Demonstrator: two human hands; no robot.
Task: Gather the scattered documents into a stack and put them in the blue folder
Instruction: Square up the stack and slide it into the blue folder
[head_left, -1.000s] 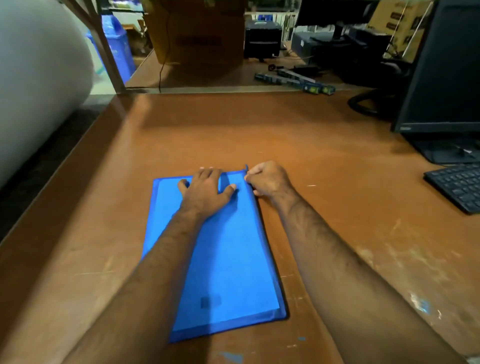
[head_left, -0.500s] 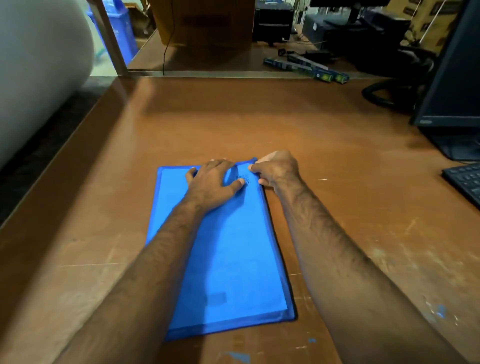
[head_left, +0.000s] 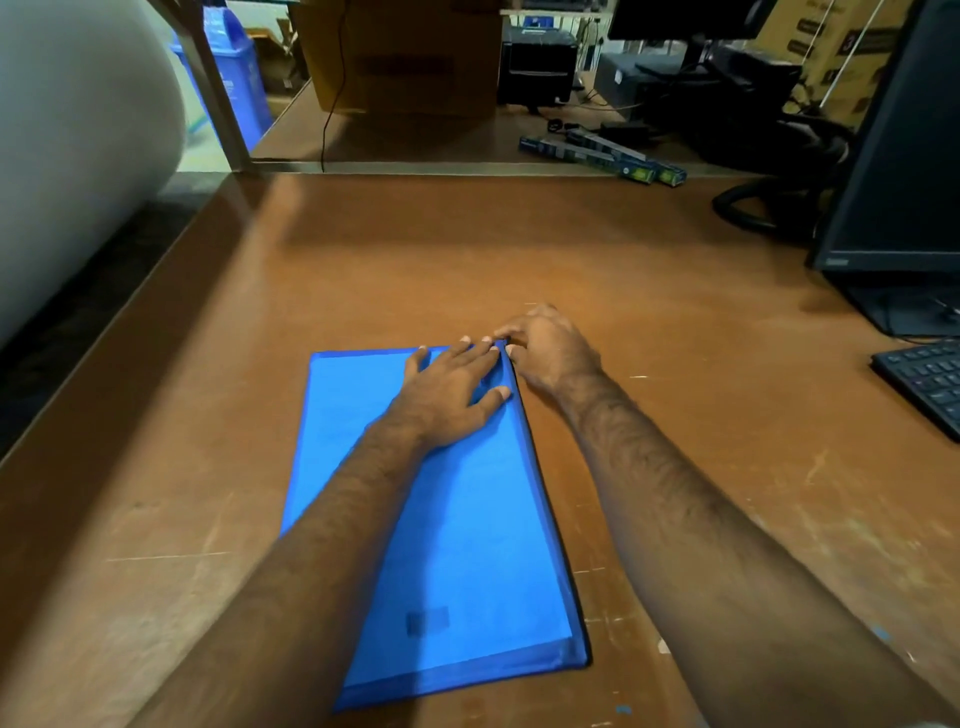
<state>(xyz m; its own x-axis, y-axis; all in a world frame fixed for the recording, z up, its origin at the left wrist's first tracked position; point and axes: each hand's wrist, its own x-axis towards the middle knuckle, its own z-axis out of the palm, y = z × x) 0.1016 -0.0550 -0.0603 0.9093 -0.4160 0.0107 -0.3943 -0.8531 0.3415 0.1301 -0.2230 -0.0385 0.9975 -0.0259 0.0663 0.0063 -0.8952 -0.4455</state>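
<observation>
The blue folder (head_left: 467, 545) lies closed and flat on the brown desk, its long side running away from me. My left hand (head_left: 449, 387) rests on its far right part with straight fingers pressing the cover down. My right hand (head_left: 553, 351) is at the folder's far right corner, fingers curled, pinching the edge there. No loose documents show; whatever the folder holds is hidden under its cover.
A black monitor (head_left: 898, 171) and a keyboard (head_left: 930, 379) stand at the right edge of the desk (head_left: 649, 312). Behind the desk are long green boxes (head_left: 602, 156), a cardboard box (head_left: 400, 52), black equipment and cables. A large white roll (head_left: 67, 130) fills the left.
My left hand slid a little toward the folder's far right corner, its fingers now reaching the far edge. My right hand stays at that corner. The view shifted slightly.
</observation>
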